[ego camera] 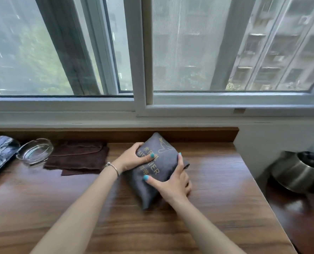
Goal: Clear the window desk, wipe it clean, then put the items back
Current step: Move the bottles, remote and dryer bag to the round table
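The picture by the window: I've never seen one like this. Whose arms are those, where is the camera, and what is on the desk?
No machine here: a person wears a camera on the head, looking down at their own arms. Both hands, left hand and right hand, grip a grey pouch with gold lettering, resting on the wooden desk. To the left lie a brown cloth, a glass ashtray and a glass on a dark tray. A metal kettle stands on a lower surface to the right.

A wide sliding window (171, 52) with white frames spans twelve o'clock, grey daylight behind it; the wood-grain surface (79, 208) runs beneath; a white wall (253, 143) stands at three o'clock.
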Tool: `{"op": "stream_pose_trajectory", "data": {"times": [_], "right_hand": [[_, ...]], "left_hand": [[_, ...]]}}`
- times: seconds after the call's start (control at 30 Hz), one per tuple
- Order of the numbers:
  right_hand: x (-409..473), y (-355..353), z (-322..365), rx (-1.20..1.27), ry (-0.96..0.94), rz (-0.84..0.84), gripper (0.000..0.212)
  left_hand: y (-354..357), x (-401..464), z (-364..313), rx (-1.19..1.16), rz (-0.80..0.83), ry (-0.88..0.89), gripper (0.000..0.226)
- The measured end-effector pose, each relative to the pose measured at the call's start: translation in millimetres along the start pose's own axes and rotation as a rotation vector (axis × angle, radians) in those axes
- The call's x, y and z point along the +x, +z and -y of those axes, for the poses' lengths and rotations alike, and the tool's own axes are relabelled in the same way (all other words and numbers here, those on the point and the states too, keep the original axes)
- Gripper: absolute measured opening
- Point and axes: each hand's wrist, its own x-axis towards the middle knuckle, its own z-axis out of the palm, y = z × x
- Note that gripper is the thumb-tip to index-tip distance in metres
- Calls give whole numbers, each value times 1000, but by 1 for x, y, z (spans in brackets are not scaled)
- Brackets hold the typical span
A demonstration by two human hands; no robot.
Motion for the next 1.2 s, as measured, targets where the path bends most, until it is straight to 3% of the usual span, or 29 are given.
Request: {"op": "stream_pose_trajectory", "data": {"times": [0.07,0.2,0.33,0.57,0.97,1.2], "right_hand": [[0,0,-4,57,-33,-1,138],[-1,-5,-14,196,-163,10,130],[0,-20,-25,364,-281,15,137],[5,-81,-52,426,-319,-25,146],[-32,-211,-133,455,-273,-377,146],[-58,-298,-198,415,-205,-490,148]], "left_hand": [[3,-3,0,-53,-11,45,85],[16,-12,2,-162,-58,117,88],[33,-14,-4,-248,-74,171,98],[80,-13,-43,-369,-79,262,127],[190,-12,-179,-343,186,516,131],[282,-18,-253,-307,344,574,117]]}}
